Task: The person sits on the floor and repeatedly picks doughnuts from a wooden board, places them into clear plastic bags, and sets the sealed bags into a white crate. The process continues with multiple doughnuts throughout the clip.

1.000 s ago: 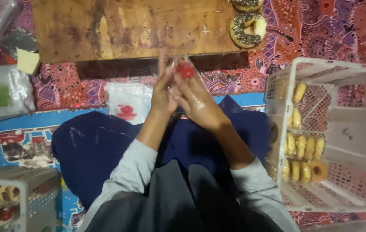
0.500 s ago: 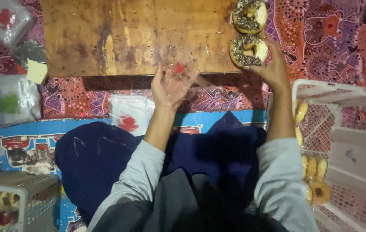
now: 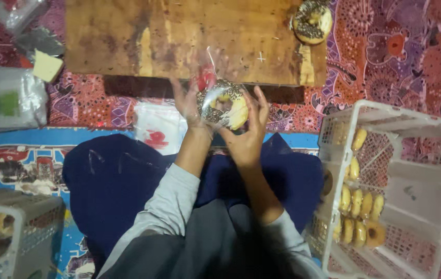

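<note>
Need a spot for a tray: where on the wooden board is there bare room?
Most of the wooden board is bare, left of the sprinkled doughnut at its right end. Its near edge is crowded: both hands hold a doughnut in a clear bag there.

Dim, warm light is falling from above; the hands at frame centre are blurring, the corners softening.

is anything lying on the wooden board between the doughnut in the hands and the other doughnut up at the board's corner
Nothing visible. The doughnut, in a clear bag, is held by the left hand and right hand over the near edge of the wooden board; bare wood runs to the second doughnut.
</note>
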